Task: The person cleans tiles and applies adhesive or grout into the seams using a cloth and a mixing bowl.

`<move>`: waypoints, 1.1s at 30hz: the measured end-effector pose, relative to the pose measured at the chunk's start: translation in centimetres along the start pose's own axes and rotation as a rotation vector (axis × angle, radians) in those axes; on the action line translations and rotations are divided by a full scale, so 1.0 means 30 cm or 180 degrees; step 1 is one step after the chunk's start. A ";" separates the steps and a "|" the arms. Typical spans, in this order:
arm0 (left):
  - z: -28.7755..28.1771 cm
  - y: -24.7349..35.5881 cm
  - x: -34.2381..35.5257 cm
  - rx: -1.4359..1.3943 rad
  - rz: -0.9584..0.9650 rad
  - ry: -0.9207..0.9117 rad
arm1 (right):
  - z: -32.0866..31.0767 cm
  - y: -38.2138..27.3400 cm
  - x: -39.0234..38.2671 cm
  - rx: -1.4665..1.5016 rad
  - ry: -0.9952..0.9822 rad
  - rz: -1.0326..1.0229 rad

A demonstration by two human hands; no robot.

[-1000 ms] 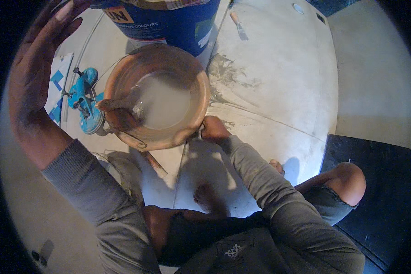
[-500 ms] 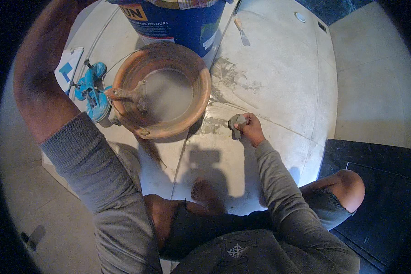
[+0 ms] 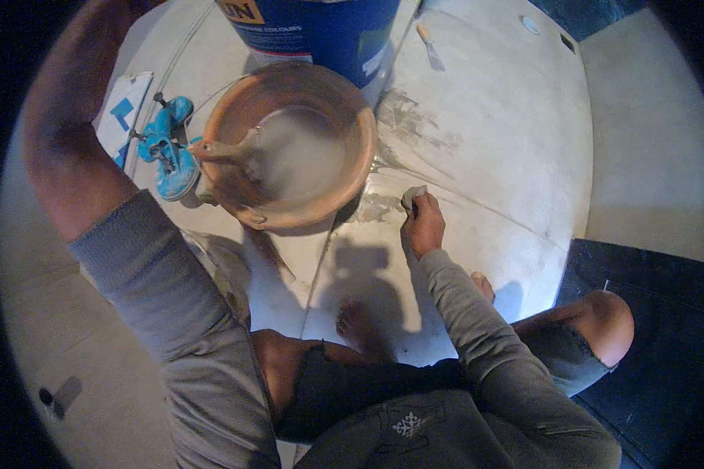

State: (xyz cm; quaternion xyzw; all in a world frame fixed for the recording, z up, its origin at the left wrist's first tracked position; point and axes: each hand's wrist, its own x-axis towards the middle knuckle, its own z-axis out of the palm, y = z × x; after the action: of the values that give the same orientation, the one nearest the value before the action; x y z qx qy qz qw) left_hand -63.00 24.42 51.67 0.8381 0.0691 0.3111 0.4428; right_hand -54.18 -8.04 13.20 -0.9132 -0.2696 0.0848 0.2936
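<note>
My right hand (image 3: 424,223) is closed on a small crumpled grey rag (image 3: 409,198) just above the pale floor, right of a terracotta-coloured basin. Only the rag's edge shows past my fingers; wet grey smears (image 3: 379,209) mark the floor next to it. Grey, cloudy water fills the bottom of the basin (image 3: 356,184). A grey-caked tool (image 3: 231,152) leans inside, its orange-brown handle over the left rim. My left arm rises along the left side past the top edge, and the hand on it is out of sight.
Behind the basin stands a large blue bucket (image 3: 313,39). Blue metal clamp-like tools (image 3: 168,152) lie left of the basin. A scraper (image 3: 430,48) with a wooden handle rests farther off. My bare feet and knees frame the near floor; a black panel (image 3: 641,328) lies to the right.
My right hand has turned and drawn slightly nearer, and its fingers now cover more of the rag. The whole view has shifted a little, with basin and bucket sitting farther right.
</note>
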 end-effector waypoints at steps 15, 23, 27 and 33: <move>0.069 -0.196 -0.083 -0.0366 -0.1304 -0.2100 | -0.414 -0.449 0.214 0.2446 -0.0402 -0.0613; 0.264 -0.574 -0.244 0.0559 -0.2439 -0.2199 | -0.145 -0.753 0.362 -0.0114 -0.1767 -0.1285; 0.352 -0.670 -0.301 0.0946 -0.1991 -0.2451 | -0.301 -0.705 0.340 -0.0160 -0.1813 -0.2118; 0.529 -0.702 -0.485 0.1959 -0.1798 -0.2517 | -0.870 -0.515 0.398 -0.0167 -0.0862 -0.2322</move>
State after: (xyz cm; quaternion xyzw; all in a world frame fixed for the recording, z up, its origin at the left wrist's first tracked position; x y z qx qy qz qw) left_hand -61.98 20.24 21.87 0.9300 0.2068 -0.1908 0.2365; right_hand -42.81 -3.83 43.46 -0.7451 -0.6150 0.0877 0.2429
